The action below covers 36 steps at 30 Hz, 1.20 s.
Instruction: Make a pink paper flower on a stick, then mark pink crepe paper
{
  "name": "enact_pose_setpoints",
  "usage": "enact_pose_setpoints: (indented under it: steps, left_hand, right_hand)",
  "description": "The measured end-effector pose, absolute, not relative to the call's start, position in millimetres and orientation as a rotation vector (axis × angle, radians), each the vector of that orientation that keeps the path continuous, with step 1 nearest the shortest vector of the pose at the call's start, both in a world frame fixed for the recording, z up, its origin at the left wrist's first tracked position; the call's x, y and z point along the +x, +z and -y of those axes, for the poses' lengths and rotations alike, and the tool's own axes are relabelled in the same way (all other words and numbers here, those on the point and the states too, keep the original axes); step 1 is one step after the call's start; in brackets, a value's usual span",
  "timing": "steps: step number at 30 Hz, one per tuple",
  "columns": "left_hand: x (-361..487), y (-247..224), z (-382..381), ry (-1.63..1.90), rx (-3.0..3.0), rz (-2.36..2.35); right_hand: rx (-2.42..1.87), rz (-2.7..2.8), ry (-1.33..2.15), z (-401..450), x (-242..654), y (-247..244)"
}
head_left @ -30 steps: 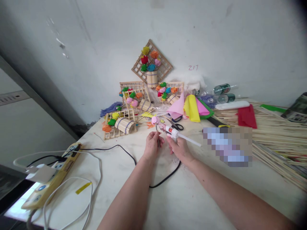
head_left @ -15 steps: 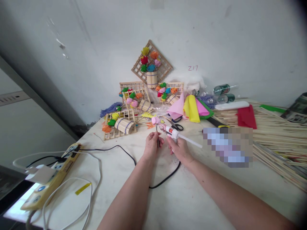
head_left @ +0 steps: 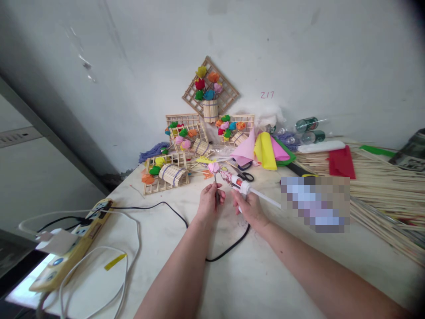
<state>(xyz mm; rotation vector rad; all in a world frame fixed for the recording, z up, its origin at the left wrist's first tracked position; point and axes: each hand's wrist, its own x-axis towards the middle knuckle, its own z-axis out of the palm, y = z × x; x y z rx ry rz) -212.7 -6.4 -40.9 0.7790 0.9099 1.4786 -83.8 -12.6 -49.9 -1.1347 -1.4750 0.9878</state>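
Between its fingers my left hand pinches the dark stem of a pink paper flower, bloom upward. My right hand is wrapped round the handle of a hot glue gun, whose nozzle points left and sits close to the base of the bloom. Whether nozzle and flower touch I cannot tell. A white glue stick juts from the gun's back end. Black-handled scissors lie just behind the gun.
Stick lattices with paper flowers stand and lie at the back. Coloured paper sheets, plastic bottles and many thin wooden sticks fill the right side. A yellow power strip with cables lies at left.
My left hand and the pink flower have shifted slightly left, and the flower appears turned, opening a small gap from the nozzle. The glue gun has barely moved.
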Motion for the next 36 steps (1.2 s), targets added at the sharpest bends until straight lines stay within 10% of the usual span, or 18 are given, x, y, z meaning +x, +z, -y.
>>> enact_pose_setpoints:
  steps: [36]
  left_hand:
    - [-205.2, -22.0, 13.0, 1.731, 1.057, -1.166]
  right_hand:
    - [-1.034, 1.055, 1.094, 9.3, -76.8, -21.9]
